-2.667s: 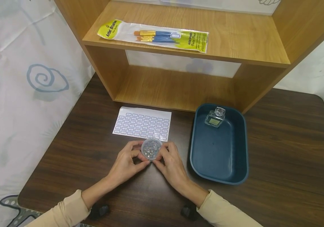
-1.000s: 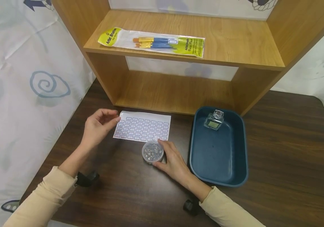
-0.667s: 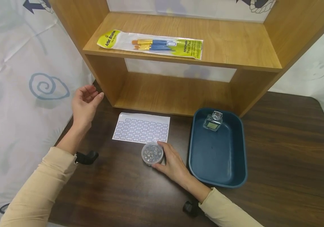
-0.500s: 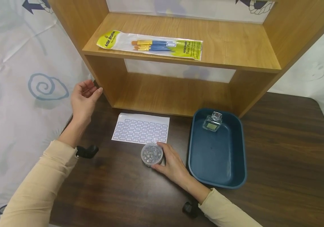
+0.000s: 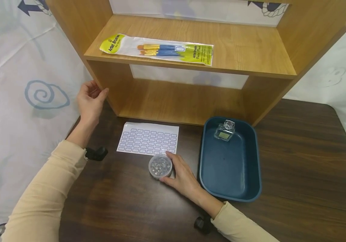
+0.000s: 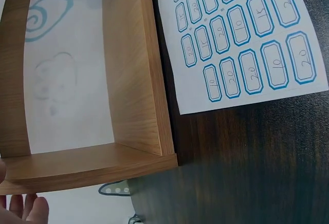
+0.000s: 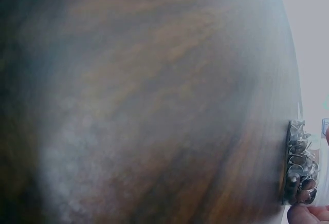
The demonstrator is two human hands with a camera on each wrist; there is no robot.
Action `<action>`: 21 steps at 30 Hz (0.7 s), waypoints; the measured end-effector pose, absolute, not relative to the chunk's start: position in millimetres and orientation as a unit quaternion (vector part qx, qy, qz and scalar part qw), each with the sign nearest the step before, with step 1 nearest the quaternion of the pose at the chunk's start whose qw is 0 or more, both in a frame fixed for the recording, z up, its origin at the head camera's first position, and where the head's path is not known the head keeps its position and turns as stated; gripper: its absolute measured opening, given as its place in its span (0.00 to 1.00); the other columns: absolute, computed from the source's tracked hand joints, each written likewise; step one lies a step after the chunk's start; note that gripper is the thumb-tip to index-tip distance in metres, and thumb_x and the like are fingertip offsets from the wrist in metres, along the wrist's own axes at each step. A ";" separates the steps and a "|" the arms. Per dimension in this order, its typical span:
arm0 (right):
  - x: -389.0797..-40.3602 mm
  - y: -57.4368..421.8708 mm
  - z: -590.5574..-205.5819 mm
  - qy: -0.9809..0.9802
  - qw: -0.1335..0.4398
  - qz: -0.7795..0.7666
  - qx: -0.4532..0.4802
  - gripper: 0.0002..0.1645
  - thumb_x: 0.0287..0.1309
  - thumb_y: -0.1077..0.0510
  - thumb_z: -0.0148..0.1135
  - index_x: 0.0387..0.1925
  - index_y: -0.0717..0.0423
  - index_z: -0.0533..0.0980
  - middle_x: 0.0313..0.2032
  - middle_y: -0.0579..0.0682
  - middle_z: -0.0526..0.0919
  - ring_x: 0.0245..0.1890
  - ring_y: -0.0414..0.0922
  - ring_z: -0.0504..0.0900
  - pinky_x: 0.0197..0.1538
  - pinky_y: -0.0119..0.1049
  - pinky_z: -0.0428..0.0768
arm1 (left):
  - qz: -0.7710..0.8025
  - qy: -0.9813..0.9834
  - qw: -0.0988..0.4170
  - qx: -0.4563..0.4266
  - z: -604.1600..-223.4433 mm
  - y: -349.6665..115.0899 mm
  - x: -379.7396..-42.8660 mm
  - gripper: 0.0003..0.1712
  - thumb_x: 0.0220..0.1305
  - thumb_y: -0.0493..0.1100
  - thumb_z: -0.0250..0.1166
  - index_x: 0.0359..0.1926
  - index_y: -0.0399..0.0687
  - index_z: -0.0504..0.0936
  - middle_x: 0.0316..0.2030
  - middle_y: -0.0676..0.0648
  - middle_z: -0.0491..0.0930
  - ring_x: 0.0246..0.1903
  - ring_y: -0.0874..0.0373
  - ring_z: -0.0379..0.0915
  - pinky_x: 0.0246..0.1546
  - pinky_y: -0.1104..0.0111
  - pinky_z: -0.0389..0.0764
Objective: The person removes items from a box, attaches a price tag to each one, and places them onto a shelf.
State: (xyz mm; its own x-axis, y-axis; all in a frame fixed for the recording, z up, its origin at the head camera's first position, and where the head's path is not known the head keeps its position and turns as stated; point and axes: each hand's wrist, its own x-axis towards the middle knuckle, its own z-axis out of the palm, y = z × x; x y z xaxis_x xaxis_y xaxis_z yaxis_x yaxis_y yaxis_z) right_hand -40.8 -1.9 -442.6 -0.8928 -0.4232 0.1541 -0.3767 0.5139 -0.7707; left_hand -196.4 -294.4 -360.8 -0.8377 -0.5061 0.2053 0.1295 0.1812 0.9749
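My right hand [image 5: 183, 174] curls round a small round clear tub [image 5: 160, 166], thumb at the front and fingers along its right side. The tub sits on the table and holds shiny metal thumbtacks [image 7: 300, 167]. Over by the wooden shelf unit [image 5: 176, 119], my left hand [image 5: 89, 102] grips the edge of the left side panel. In the left wrist view its fingers [image 6: 38, 211] lie outside that panel, and only a sliver of the thumb shows on the other side. Beyond the tub lies a white sheet of blue-framed labels [image 5: 148, 138], several marked with handwritten numbers.
A dark blue tray [image 5: 224, 178] stands right of the tub, with a clear glass bottle [image 5: 225, 130] at its far end. On the upper shelf lies a packet of artist brushes [image 5: 157, 49] bearing a small label. The brown table [image 5: 300, 161] extends right of the tray.
My left hand has let go of the tub, moved left and forward over the table, and reached the shelf's left panel. The right hand stays on the tub. The whole view has shifted slightly.
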 end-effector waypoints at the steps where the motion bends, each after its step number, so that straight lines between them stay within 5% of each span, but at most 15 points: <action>1: -40.7 -2.0 -442.9 0.869 0.028 -0.437 -0.230 0.48 0.39 0.58 0.77 0.62 0.62 0.64 0.54 0.59 0.74 0.55 0.52 0.74 0.59 0.48 0.72 | -0.623 -0.727 0.259 0.128 -361.4 -294.5 -196.9 0.15 0.54 0.33 0.67 0.41 0.49 0.75 0.37 0.56 0.76 0.38 0.64 0.76 0.40 0.79 0.76; 21: -37.4 -4.4 -444.1 0.867 0.021 -0.454 -0.204 0.45 0.34 0.58 0.78 0.56 0.61 0.66 0.51 0.56 0.75 0.52 0.50 0.75 0.56 0.45 0.74 | -0.587 -0.741 0.302 0.120 -363.9 -294.1 -202.3 0.13 0.56 0.31 0.65 0.43 0.44 0.77 0.34 0.57 0.77 0.36 0.65 0.75 0.43 0.77 0.77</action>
State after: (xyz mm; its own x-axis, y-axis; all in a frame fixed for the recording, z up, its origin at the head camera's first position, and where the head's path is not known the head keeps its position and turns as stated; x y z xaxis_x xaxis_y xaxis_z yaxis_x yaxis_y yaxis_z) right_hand -37.4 -4.4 -444.1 -0.9162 -0.3721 0.1490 -0.3344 0.5046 -0.7959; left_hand -202.3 -294.1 -363.9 -0.7892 -0.5323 0.3061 0.1763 0.2812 0.9433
